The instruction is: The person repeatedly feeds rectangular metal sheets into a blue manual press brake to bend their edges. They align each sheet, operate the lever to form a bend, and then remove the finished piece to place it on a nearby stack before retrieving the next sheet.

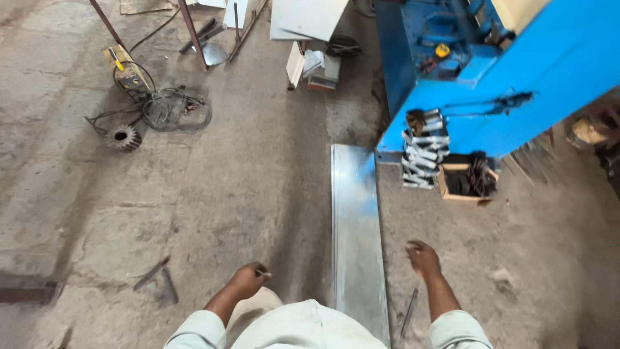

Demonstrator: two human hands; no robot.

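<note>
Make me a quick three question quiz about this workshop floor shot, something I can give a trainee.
1. True or false: the long metal sheet lies flat on the floor between the person's two hands.
2. Which thing sits nearest the coiled cable?
A. the cardboard box
B. the toothed gear
C. the blue machine
3. Fill in: the cardboard box stands on the floor right beside a stack of bent ______ pieces.

Key
1. True: the left hand and right hand hang on either side of it, both empty.
2. B: the toothed gear lies just below the cable, far from the blue machine.
3. metal
</note>
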